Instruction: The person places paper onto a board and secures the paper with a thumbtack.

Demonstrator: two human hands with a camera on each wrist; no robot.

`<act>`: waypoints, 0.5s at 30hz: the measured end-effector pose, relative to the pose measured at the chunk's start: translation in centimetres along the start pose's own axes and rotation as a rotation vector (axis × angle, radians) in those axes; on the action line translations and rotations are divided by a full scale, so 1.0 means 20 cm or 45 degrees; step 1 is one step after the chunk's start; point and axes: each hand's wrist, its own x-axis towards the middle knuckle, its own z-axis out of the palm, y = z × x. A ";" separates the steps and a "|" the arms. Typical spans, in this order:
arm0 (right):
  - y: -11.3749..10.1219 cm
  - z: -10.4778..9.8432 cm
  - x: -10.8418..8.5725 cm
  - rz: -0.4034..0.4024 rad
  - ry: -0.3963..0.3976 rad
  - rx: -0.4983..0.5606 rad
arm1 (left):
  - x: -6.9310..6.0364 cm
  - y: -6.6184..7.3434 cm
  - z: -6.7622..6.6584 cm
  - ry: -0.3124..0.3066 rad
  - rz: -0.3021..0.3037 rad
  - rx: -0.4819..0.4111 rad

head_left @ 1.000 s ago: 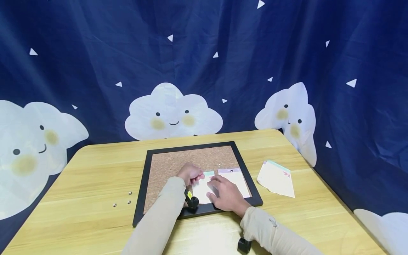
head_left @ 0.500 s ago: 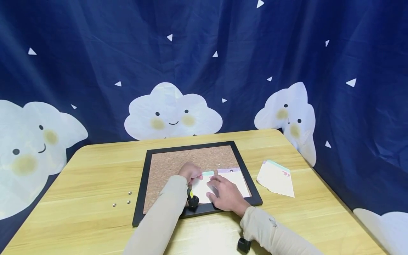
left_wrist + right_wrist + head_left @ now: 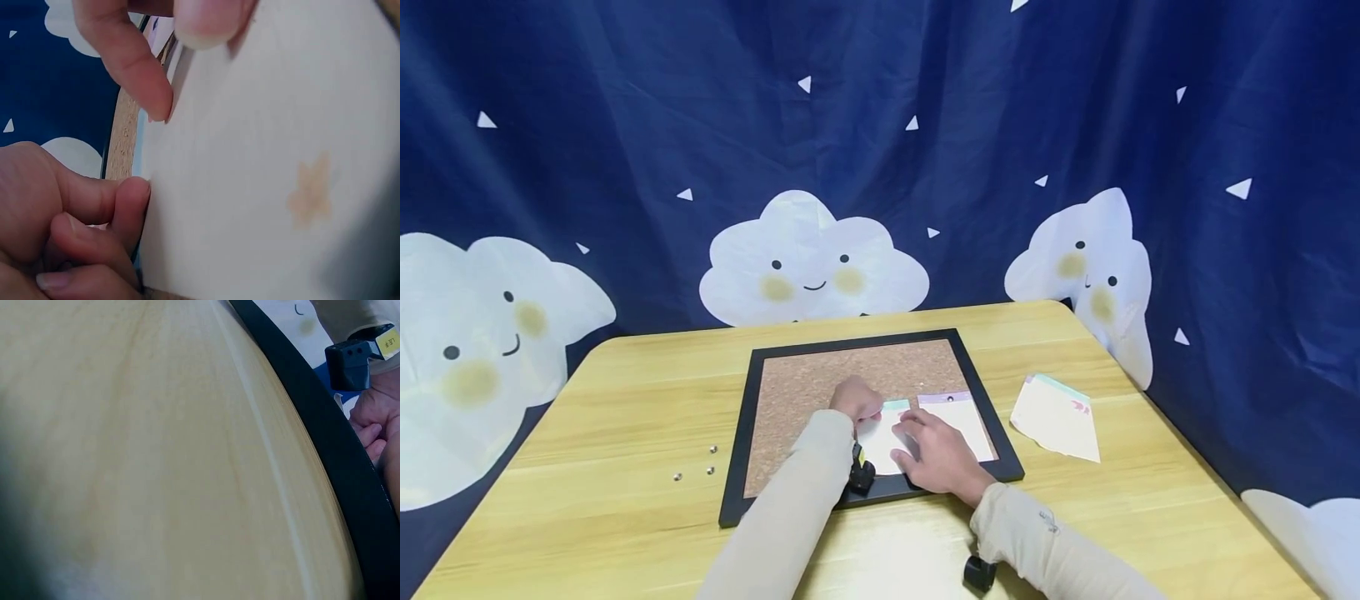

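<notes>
The left hand (image 3: 856,400) has its fingers curled at the upper left of a white sheet (image 3: 880,457) with a green top strip. In the left wrist view, the left hand's (image 3: 69,231) foremost fingertip touches the edge of the sheet (image 3: 237,144); anything beneath that tip is hidden. With fingers loosely bent, the right hand (image 3: 942,454) rests on the sheet's right side. Beside it lies a purple-topped sheet (image 3: 970,425) bearing a round metal pin (image 3: 951,398). Both sheets are on a cork board (image 3: 805,383) with a black frame.
Three small metal pins (image 3: 711,470) lie on the wooden table (image 3: 587,450), left of the board. Overlapping loose sheets (image 3: 1058,421) sit to its right. A dark blue curtain (image 3: 880,167) with clouds hangs behind the table.
The head view has shifted slightly. My left hand has turned a little at the sheet's upper edge, its fingers still curled. My right hand stays on the sheet.
</notes>
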 end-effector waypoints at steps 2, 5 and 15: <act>0.00 0.00 0.00 0.000 0.002 0.001 | 0.00 0.01 0.00 0.018 0.006 0.042; 0.00 0.01 0.01 -0.002 0.002 0.001 | 0.00 0.02 0.01 0.048 0.012 0.142; 0.01 0.01 0.00 0.006 0.004 -0.016 | -0.01 0.01 0.02 0.062 0.055 0.197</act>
